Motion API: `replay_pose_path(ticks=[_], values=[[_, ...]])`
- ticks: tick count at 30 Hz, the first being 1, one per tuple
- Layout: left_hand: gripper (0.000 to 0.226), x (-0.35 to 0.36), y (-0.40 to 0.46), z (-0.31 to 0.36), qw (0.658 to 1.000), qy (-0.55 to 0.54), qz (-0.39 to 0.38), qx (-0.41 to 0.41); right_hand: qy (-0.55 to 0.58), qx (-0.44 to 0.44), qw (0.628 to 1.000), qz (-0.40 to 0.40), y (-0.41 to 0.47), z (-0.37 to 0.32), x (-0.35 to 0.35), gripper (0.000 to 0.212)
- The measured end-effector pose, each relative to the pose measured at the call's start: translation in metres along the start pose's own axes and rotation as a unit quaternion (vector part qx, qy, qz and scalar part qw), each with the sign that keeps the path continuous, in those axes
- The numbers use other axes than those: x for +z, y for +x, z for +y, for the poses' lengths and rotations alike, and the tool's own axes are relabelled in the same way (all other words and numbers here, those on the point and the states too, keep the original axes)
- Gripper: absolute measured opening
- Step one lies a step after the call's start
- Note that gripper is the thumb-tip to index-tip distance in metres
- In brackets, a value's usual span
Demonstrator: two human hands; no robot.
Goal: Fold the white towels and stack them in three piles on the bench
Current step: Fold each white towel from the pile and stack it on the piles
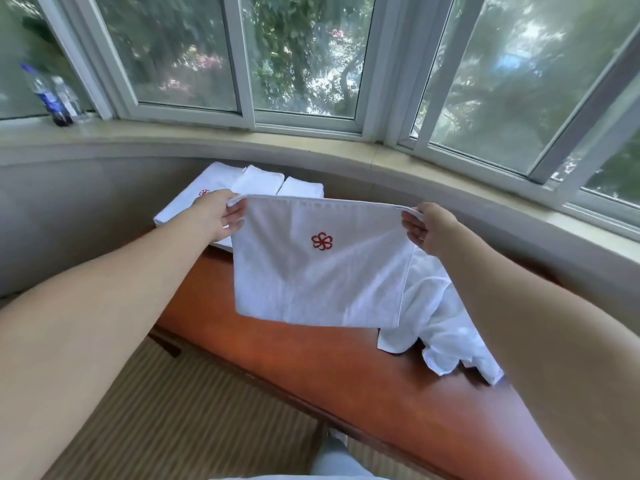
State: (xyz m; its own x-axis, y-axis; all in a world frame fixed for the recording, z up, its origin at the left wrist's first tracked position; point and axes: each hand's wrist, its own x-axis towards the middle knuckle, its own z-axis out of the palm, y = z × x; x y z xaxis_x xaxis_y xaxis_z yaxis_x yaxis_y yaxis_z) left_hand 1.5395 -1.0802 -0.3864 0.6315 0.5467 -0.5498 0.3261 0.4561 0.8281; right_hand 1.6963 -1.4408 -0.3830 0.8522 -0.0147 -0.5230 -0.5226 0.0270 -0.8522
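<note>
Presently, one white towel [322, 271] hangs in the air above the bench [311, 362], stretched flat between both hands by its top edge. It appears doubled over, with a red flower-shaped emblem [321, 241] showing on the face toward the camera, in the upper middle. Its lower edge hangs free, just above the bench surface.

The left hand [218, 216] pinches the top left corner, thumb over the hem and fingers curled behind the cloth. The right hand [424, 228] pinches the top right corner in the same manner, fingers closed on the hem.

Behind the held towel, at the far left end of the bench, lie the folded towels [242, 188]: three stacks side by side, touching one another, the leftmost showing a red emblem on top. The left hand partly hides them.

To the right, on the bench and partly under the right forearm, sits a loose heap of unfolded towels [440, 327], rumpled, one corner trailing toward the front edge.

The bench is reddish-brown wood, standing against a curved grey wall below a stone windowsill [311, 147]. Two plastic bottles [52, 95] stand upright at the far left of the sill. Striped carpet [194, 410] covers the floor below.
</note>
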Motion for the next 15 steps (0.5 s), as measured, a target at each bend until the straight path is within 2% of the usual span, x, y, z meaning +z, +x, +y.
replay_pose_path(ticks=[5, 10, 13, 15], values=[[0.013, 0.004, 0.007, -0.014, 1.000, 0.011, 0.011, -0.017, -0.031, -0.003, 0.999, -0.020, 0.004, 0.015, -0.001, 0.009], [0.008, -0.001, 0.006, -0.026, 1.000, -0.004, 0.028, 0.014, -0.038, -0.059, 0.997, -0.020, 0.009, 0.032, -0.011, 0.018], [0.004, -0.011, -0.006, -0.049, 0.998, 0.046, 0.052, 0.010, -0.094, -0.077, 0.992, -0.038, 0.006, 0.060, -0.026, 0.014], [0.010, -0.024, -0.012, -0.080, 0.992, 0.114, 0.052, -0.001, -0.154, -0.057, 0.985, -0.051, 0.003, 0.091, -0.039, 0.013]])
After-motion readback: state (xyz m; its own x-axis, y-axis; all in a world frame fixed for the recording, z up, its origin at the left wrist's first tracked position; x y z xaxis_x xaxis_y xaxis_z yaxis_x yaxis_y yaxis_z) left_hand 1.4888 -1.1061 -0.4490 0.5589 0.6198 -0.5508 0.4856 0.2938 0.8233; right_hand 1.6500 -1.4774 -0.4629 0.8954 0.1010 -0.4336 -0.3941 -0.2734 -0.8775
